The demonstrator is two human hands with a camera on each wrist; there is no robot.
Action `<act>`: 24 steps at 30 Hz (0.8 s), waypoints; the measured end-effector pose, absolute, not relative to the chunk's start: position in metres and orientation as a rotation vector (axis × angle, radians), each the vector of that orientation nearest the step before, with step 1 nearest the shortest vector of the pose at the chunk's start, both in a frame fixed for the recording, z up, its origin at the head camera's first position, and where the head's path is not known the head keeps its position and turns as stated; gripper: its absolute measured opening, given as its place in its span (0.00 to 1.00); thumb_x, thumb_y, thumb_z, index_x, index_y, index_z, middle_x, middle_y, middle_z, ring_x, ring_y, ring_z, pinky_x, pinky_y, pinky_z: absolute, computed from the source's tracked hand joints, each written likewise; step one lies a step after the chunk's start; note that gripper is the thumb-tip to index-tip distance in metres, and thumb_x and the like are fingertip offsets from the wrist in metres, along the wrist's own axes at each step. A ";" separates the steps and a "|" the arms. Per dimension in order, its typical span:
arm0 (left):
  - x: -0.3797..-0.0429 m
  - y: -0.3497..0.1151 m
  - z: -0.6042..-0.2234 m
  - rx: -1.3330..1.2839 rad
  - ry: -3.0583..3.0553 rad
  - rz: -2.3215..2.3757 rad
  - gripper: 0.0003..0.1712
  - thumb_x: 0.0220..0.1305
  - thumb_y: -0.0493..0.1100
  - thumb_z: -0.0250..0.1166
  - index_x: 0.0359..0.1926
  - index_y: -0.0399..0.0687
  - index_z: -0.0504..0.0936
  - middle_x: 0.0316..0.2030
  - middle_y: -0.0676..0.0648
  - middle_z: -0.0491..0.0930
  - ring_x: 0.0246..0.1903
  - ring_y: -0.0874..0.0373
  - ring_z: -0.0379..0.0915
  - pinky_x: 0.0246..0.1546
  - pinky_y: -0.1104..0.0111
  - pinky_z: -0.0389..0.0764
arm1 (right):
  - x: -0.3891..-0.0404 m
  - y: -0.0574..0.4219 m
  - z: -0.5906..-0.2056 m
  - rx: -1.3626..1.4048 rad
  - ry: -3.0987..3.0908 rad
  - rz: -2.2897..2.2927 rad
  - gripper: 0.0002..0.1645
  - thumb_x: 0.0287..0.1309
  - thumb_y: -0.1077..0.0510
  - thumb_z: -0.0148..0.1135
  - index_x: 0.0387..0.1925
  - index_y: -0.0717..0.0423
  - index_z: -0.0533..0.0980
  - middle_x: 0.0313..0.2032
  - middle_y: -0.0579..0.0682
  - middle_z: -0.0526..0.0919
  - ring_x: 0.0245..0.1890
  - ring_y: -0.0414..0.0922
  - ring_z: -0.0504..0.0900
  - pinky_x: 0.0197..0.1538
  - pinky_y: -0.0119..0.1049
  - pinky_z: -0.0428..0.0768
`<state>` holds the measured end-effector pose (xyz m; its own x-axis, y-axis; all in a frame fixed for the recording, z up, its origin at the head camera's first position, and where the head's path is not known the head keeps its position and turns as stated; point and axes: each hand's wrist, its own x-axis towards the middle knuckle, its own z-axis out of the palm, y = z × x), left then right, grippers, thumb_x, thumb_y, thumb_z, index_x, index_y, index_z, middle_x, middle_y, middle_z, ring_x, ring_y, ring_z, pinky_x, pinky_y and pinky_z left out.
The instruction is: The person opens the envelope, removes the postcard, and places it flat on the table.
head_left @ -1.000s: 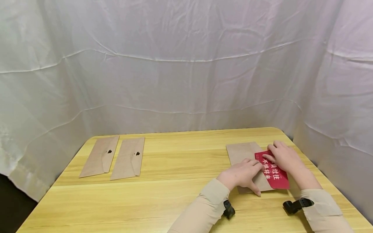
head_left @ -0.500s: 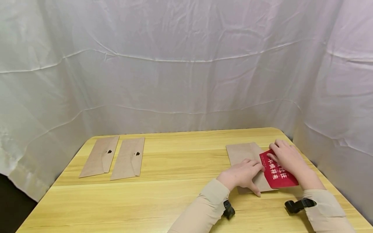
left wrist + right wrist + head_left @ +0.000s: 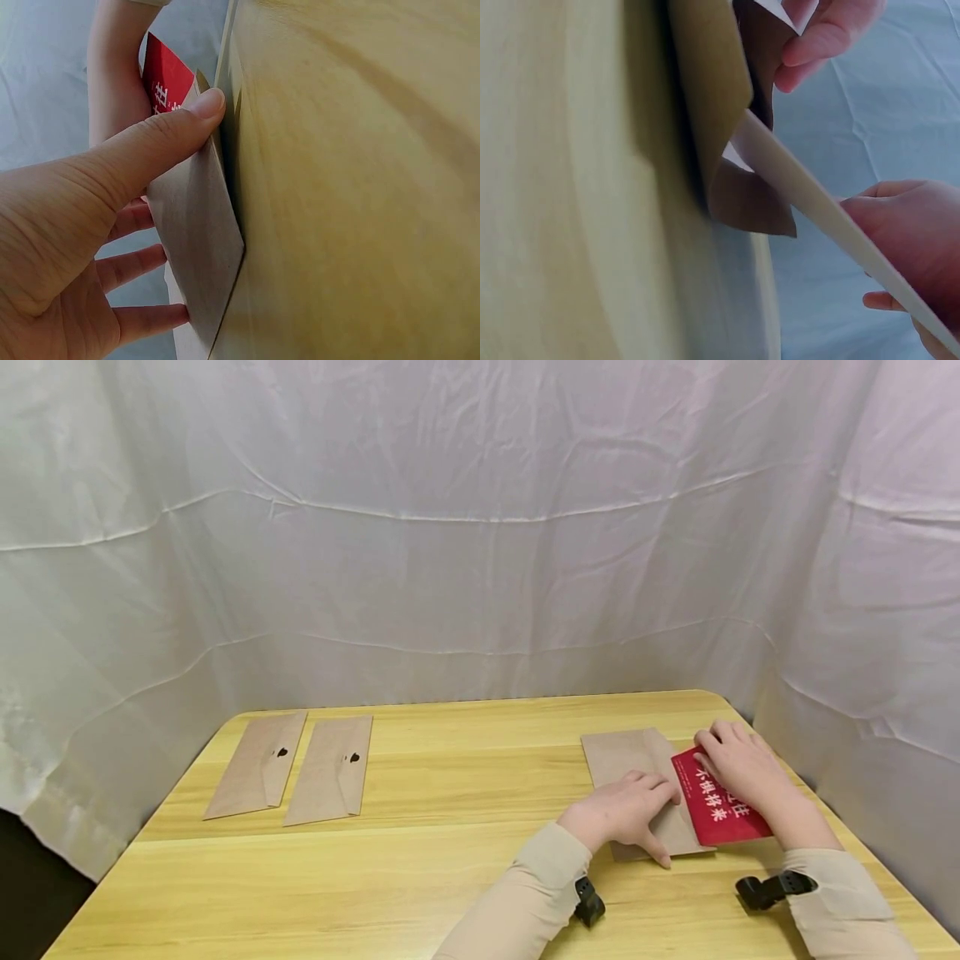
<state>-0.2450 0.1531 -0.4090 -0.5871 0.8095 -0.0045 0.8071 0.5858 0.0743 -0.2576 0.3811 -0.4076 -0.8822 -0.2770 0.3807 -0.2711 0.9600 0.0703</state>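
A brown paper envelope lies on the right of the table. My left hand holds it, thumb along the near edge and other fingers spread against the paper. In the right wrist view, left fingertips hold the lifted paper at the envelope's mouth. A red card with white characters overlaps the envelope's right side, and my right hand grips the card's far right part. Seen from the right wrist, the card's pale edge slants to the mouth between brown flaps.
Two brown envelopes with dark round marks lie side by side at the table's far left. Pale curtains enclose the back and sides of the wooden table. Black cameras sit on both wrists.
My right hand has moved the red card to the right, so less of it lies over the envelope. My left hand and the brown envelope have stayed in place.
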 end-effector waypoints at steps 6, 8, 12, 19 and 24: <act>-0.245 0.153 -0.410 1.397 2.762 0.106 0.46 0.41 0.73 0.71 0.61 0.69 0.66 0.64 0.66 0.64 0.66 0.68 0.58 0.66 0.80 0.62 | -0.258 0.386 -0.410 0.363 -2.712 -0.017 0.15 0.57 0.60 0.64 0.45 0.58 0.73 0.40 0.59 0.71 0.44 0.57 0.68 0.46 0.61 0.70; -0.244 0.153 -0.409 1.393 2.760 0.109 0.46 0.42 0.73 0.71 0.62 0.69 0.66 0.64 0.66 0.64 0.66 0.68 0.58 0.66 0.80 0.62 | -0.257 0.388 -0.411 0.347 -2.721 -0.016 0.15 0.58 0.59 0.64 0.46 0.58 0.72 0.41 0.59 0.70 0.44 0.58 0.67 0.46 0.61 0.69; -0.244 0.153 -0.409 1.395 2.760 0.109 0.46 0.42 0.73 0.71 0.62 0.69 0.66 0.64 0.66 0.64 0.66 0.68 0.58 0.66 0.80 0.62 | -0.257 0.394 -0.412 0.336 -2.729 -0.024 0.15 0.58 0.59 0.63 0.46 0.58 0.72 0.40 0.60 0.69 0.44 0.60 0.66 0.46 0.62 0.69; -0.245 0.152 -0.409 1.415 2.765 0.098 0.46 0.42 0.73 0.71 0.62 0.68 0.66 0.64 0.66 0.64 0.65 0.68 0.59 0.66 0.80 0.61 | -0.256 0.405 -0.415 0.315 -2.736 -0.010 0.15 0.59 0.59 0.62 0.46 0.58 0.71 0.41 0.61 0.68 0.42 0.59 0.65 0.47 0.63 0.68; -0.244 0.152 -0.407 1.422 2.770 0.090 0.46 0.42 0.73 0.71 0.62 0.68 0.66 0.63 0.66 0.64 0.64 0.68 0.59 0.65 0.81 0.61 | -0.257 0.411 -0.418 0.292 -2.744 0.002 0.15 0.60 0.58 0.62 0.46 0.58 0.70 0.42 0.62 0.67 0.44 0.61 0.64 0.48 0.65 0.67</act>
<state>-0.2441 0.1516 -0.4075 -0.5829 0.8126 0.0029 0.8110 0.5816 0.0636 -0.2566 0.4111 -0.4176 -0.9062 -0.2027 0.3712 -0.2033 0.9784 0.0380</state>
